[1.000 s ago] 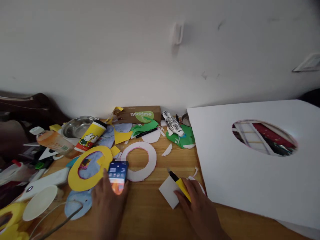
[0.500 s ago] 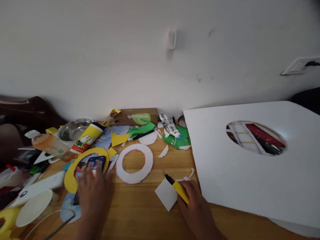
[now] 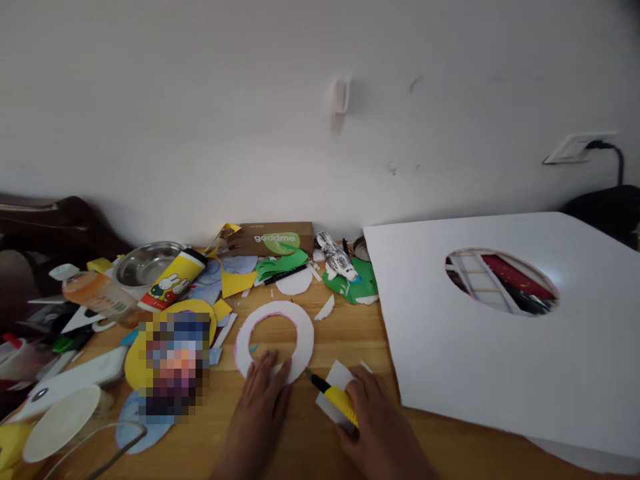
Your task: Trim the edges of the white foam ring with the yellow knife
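My left hand lies with its fingers stretched out over the lower edge of a white foam-board ring, which has pink marks along its rim. In my right hand is a yellow and black utility knife. Its blade points up and left, close to the ring's lower right edge; whether it touches cannot be made out. A small white board piece lies partly hidden under the knife and my right hand.
A large white board with an oval hole covers the right side. At left are a yellow ring, a pixelated patch, a bottle, a metal bowl and a cup. A brown box and paper scraps lie by the wall.
My left hand has moved right, from the phone on the yellow ring to the white ring. My right hand has brought the knife slightly left and down, close to the white ring.
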`<state>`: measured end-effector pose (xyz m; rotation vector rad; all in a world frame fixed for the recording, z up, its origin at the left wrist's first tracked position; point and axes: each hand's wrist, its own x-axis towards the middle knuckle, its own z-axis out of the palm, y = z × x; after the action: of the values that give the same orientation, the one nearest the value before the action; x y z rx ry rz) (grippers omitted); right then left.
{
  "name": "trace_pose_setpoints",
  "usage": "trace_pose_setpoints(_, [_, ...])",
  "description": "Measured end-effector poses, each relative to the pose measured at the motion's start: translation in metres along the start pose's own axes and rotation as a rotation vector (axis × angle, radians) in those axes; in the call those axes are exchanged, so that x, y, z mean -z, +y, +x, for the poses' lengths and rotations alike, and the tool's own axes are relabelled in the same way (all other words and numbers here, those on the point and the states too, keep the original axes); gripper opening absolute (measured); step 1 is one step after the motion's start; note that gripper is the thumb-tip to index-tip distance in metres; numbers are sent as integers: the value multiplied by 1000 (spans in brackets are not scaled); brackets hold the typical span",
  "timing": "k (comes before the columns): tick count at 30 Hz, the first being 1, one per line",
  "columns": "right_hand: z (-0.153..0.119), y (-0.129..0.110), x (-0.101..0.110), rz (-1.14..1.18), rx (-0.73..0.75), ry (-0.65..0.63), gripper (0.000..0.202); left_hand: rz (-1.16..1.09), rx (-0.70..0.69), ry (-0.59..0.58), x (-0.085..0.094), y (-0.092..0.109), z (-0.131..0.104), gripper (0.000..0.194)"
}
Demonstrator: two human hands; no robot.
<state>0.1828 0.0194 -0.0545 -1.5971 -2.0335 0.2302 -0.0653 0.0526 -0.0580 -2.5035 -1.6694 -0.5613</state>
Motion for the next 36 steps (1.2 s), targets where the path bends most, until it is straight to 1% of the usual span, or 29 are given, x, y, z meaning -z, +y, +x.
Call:
trace_pose_setpoints(2, [11,3,15,83,-35,-39,44,-2,-17,-4,3,6,-8,40])
trace_pose_setpoints(4, [27,3,33,176,-9,-90,42,-23,-95,-32,7,16,-18,41])
trace_pose_setpoints(6, [47,-1,46,268,51,-227,40,-71,-184,-47,10,27,-31,45])
trace_pose_setpoints(7, [56,-5,49,292,81,-321,44,-101,-206,-25,10,33,-38,47])
trace_pose_setpoints(8, [64,-8,49,298,95,-360,45,-132,-201,15,11,37,-45,49])
trace_pose_setpoints(9, [70,-13,46,298,96,-375,42,-155,-164,65,12,40,-51,49])
trace_pose_setpoints(11, [76,-20,34,291,84,-396,42,-171,-29,140,12,41,-61,49])
trace_pose_setpoints(12, [76,-24,27,290,84,-409,43,-170,45,148,13,38,-64,49])
trace_pose_setpoints(13, [74,-26,21,292,89,-428,43,-164,110,131,13,33,-66,49])
trace_pose_setpoints(14, [72,-28,15,294,98,-447,43,-153,147,94,14,28,-66,51])
trace_pose_setpoints(15, [70,-29,11,293,107,-464,41,-143,149,51,15,23,-64,55])
trace_pose_setpoints(16, [67,-29,8,288,112,-476,38,-129,122,16,16,18,-61,60])
trace_pose_setpoints(18, [64,-29,5,268,111,-483,38,-80,29,-23,17,10,-54,66])
trace_pose_setpoints(20, [62,-30,5,242,101,-477,41,-25,-56,-19,16,6,-48,67])
trace_pose_setpoints(24, [58,-32,5,188,78,-446,30,59,-134,4,12,6,-43,66])
trace_pose_setpoints(26, [57,-34,4,174,78,-430,27,75,-145,0,12,6,-44,65])
trace_pose_setpoints(29, [56,-33,3,170,91,-411,29,88,-142,-4,14,9,-45,64])
trace_pose_setpoints(32, [57,-33,4,179,103,-390,28,66,-110,-21,18,10,-46,61])
trace_pose_setpoints(36, [57,-33,8,200,81,-311,28,3,-32,-25,19,4,-38,47])
